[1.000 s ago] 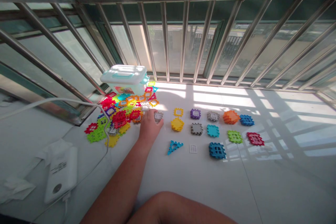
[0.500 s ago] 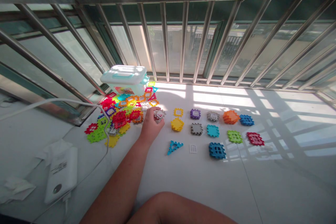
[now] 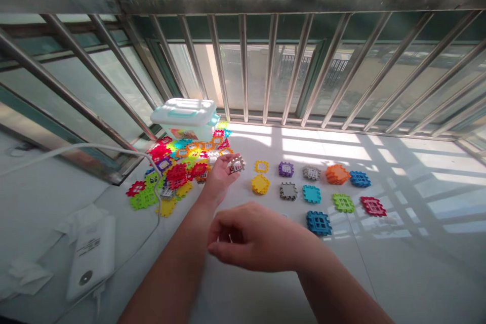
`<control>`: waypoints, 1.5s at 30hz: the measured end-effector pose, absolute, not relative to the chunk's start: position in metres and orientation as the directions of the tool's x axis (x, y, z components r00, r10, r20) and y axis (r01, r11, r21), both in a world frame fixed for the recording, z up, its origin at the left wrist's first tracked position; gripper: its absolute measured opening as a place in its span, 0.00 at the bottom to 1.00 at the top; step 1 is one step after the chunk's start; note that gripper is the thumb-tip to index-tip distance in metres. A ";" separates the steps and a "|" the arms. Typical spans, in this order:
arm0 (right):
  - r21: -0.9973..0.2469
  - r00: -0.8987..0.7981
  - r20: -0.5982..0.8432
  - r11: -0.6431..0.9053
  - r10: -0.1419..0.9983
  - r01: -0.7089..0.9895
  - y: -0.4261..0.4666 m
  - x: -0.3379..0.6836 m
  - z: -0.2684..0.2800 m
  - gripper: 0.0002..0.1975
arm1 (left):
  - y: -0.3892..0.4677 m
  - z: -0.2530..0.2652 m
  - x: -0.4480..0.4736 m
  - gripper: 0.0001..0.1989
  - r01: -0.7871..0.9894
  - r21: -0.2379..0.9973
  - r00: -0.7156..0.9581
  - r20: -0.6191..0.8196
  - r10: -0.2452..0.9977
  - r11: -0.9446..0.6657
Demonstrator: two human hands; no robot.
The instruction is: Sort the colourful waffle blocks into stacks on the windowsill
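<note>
In my left hand (image 3: 219, 182) is a grey window-shaped plastic building piece (image 3: 237, 164), pinched by the fingers beside the colourful pile. My right hand (image 3: 258, 238) is over the floor nearer to me, its fingers loosely bent. A gap shows between its thumb and fingers, and I see nothing in it; part of the fingers is hidden. Beyond it lie a yellow stack (image 3: 260, 184), a yellow window piece (image 3: 261, 166) and a grey square frame (image 3: 288, 191). A dark blue stack (image 3: 319, 223) lies to its right. My right hand covers most of a white window piece (image 3: 284, 216).
Mixed pieces (image 3: 176, 174) are heaped in front of a lidded white box (image 3: 185, 111). Further right lie purple (image 3: 286, 169), orange (image 3: 337, 174), green (image 3: 343, 203) and red (image 3: 373, 206) pieces. A white device (image 3: 91, 258) with a cable is at left; metal railings (image 3: 273, 68) stand behind.
My right hand has come into view from the lower right, covering the blue triangle. My left hand keeps hold of the grey window piece, now tilted differently. The view has shifted slightly.
</note>
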State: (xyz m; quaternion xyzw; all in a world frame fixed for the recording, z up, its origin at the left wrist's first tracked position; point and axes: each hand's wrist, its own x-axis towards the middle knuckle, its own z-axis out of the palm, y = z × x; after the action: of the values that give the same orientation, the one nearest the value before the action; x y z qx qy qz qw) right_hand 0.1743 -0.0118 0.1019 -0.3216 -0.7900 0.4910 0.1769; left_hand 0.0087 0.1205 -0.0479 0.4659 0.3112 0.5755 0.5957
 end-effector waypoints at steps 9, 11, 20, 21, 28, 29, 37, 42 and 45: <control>-0.382 -0.383 0.338 0.497 0.860 0.779 0.064 0.219 0.059 0.22 | 0.114 -0.044 0.010 0.35 -0.426 0.905 0.302 0.138 0.943 0.004; -0.399 -0.412 0.309 0.510 0.857 0.762 0.066 0.216 0.052 0.21 | 0.110 -0.040 0.010 0.36 -0.423 0.904 0.345 0.107 0.933 0.053; -0.503 -0.385 0.192 0.428 0.902 0.751 0.070 0.215 0.054 0.03 | 0.103 -0.031 0.011 0.33 -0.458 0.878 0.421 0.076 0.904 0.140; -0.503 -0.385 0.179 0.421 0.905 0.755 0.070 0.216 0.056 0.02 | 0.103 -0.032 0.011 0.31 -0.462 0.875 0.418 0.070 0.906 0.145; -0.504 -0.366 0.197 0.414 0.909 0.758 0.073 0.218 0.053 0.02 | 0.107 -0.037 0.013 0.34 -0.435 0.895 0.361 0.069 0.930 0.102; -0.494 -0.371 0.195 0.418 0.908 0.763 0.074 0.219 0.052 0.02 | 0.107 -0.037 0.013 0.35 -0.428 0.898 0.354 0.067 0.933 0.098; -0.414 -0.378 0.142 0.402 0.915 0.817 0.071 0.216 0.056 0.03 | 0.107 -0.039 0.013 0.24 -0.403 0.905 0.335 0.005 0.942 0.138; -0.400 -0.397 0.243 0.465 0.885 0.790 0.070 0.213 0.053 0.11 | 0.109 -0.040 0.012 0.21 -0.405 0.900 0.282 -0.042 0.959 0.159; -0.377 -0.425 0.253 0.493 0.869 0.784 0.070 0.212 0.052 0.11 | 0.109 -0.040 0.012 0.21 -0.404 0.900 0.273 -0.056 0.960 0.167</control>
State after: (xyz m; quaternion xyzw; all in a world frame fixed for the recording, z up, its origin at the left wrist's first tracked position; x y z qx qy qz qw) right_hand 0.2122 0.0696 0.0521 -0.4930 -0.8381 0.1014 0.2104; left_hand 0.0115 0.1093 -0.0403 0.4100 0.3395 0.4984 0.6843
